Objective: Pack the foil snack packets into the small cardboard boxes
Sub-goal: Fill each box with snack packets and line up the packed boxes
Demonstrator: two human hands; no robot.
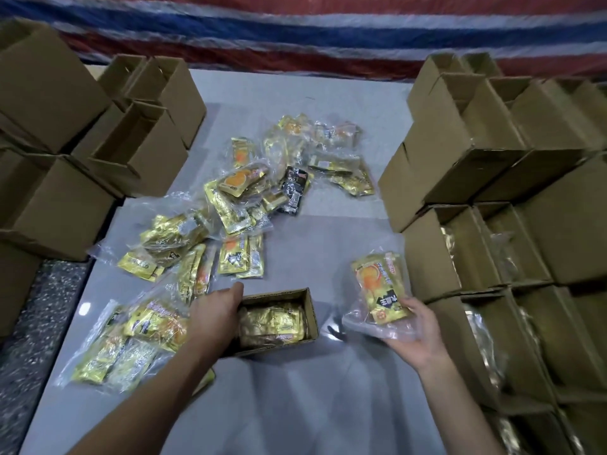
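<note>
The print on the gold foil packets (230, 205) scattered across the grey table (328, 389) is too blurred to read. The fingertips of the left hand (215, 315) are hidden behind the wall of the open small box (310, 318). The stacked cardboard boxes (525, 290) on the right are cut off by the frame edge, and their foil contents are indistinct.

From my remote seat I saw two bare forearms, the left hand (215, 311) and right hand (418, 333) both without gloves, rings, watch or any sleeve reaching the wrists in view.
</note>
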